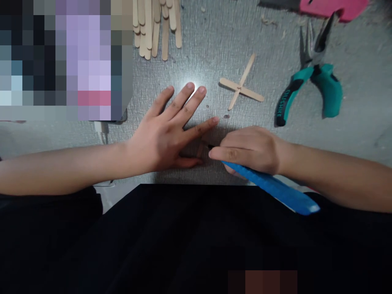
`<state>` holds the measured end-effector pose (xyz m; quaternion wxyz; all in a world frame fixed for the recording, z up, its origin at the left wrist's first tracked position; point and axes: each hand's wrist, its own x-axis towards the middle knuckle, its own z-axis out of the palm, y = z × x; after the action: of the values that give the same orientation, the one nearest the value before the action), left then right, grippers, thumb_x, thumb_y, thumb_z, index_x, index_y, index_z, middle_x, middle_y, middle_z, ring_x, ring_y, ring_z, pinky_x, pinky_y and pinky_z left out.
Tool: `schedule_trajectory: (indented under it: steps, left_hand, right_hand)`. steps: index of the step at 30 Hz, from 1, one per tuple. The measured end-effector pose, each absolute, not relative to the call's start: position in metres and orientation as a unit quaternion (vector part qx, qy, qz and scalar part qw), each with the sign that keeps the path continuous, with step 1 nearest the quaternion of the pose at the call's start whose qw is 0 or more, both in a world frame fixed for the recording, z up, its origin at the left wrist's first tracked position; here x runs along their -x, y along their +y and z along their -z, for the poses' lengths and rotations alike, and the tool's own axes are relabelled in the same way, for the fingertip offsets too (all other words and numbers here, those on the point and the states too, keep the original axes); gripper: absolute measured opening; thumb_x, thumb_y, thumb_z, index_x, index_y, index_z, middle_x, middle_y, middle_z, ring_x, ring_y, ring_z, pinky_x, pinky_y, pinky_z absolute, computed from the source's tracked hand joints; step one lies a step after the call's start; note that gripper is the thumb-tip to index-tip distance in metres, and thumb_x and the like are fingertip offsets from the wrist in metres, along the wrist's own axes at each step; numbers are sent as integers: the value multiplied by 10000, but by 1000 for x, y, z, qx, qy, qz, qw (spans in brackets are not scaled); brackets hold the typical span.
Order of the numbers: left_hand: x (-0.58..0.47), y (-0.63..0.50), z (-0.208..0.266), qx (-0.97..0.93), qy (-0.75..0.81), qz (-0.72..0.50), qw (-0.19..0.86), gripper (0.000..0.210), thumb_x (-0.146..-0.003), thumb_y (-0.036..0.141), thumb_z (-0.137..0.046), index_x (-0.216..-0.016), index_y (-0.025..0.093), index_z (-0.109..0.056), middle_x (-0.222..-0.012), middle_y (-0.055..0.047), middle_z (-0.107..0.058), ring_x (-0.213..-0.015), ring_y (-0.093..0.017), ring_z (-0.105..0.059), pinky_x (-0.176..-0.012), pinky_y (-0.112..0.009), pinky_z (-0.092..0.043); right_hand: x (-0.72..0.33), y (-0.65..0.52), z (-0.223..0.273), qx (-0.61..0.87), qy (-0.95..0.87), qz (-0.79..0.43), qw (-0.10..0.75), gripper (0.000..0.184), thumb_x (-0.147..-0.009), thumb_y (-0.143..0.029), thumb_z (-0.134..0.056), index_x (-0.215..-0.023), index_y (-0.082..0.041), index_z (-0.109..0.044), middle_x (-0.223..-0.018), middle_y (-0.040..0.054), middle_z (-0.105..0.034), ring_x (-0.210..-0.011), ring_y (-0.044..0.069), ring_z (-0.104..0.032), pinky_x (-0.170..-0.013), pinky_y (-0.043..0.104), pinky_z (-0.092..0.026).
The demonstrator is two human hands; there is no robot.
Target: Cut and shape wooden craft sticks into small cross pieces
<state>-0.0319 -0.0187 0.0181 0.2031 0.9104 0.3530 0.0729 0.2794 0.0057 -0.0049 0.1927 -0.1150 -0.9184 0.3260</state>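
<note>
My left hand (171, 126) lies on the grey textured tabletop with its fingers spread. A short pale piece of wooden stick (201, 148), dim in shadow, sits between its thumb and index finger; I cannot tell whether either presses on it. Wrapped round a long blue-handled tool (269, 183) is my right hand (251, 149). The tool's dark tip points left at the stick piece, and its exact kind is partly hidden by the fingers. Beyond the hands, two craft sticks (251, 94) lie crossed in an X.
Several loose craft sticks (148, 32) are piled at the top. Teal-handled needle-nose pliers (332, 90) lie open at the right, below a pink object (333, 8) with a dark part. A white cable plug (100, 126) is at the left, beside a pixelated area.
</note>
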Motion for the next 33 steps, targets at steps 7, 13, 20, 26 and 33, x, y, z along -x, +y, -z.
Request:
schedule_trajectory:
  steps: [7,13,20,26,33]
  left_hand:
    - [33,-14,-9,-891,358,-110,257,953,-973,714,-832,-1772,317,-500,-1977,-144,-301,-1821,-586,-286,-1446,-850,-218]
    - [32,-13,-10,-879,370,-112,281,925,-984,742,-810,-1757,325,-520,-1965,-130,-336,-1819,-581,-297,-1458,-837,-199]
    - [33,-17,-12,-905,356,-96,211,982,-997,734,-819,-1800,302,-457,-1976,-188,-298,-1816,-565,-321,-1454,-804,-265]
    - [33,-17,-13,-906,353,-94,216,976,-1006,700,-834,-1805,288,-455,-1973,-221,-289,-1810,-579,-324,-1446,-817,-265]
    - [34,-9,-11,-880,356,-105,296,944,-962,692,-809,-1770,325,-489,-1973,-118,-314,-1828,-604,-245,-1451,-875,-159]
  right_hand:
    - [-276,11,0,133,-888,-364,249,272,-1225,-244,-593,-1480,-255,-687,-875,-47,-758,-733,140,-718,-682,277,-529]
    - [-274,14,-7,129,-892,-350,257,228,-1203,-224,-627,-1419,-204,-696,-864,-41,-767,-720,138,-706,-659,275,-515]
    - [-279,15,-4,110,-890,-366,246,325,-1185,-210,-641,-1509,-176,-631,-911,-21,-765,-740,149,-699,-672,285,-526]
    - [-280,15,-10,113,-891,-371,235,274,-1194,-189,-628,-1466,-166,-644,-890,-34,-756,-747,135,-676,-677,270,-515]
    - [-287,14,2,98,-902,-359,219,288,-1230,-257,-565,-1511,-234,-625,-928,-32,-764,-741,132,-688,-665,269,-486]
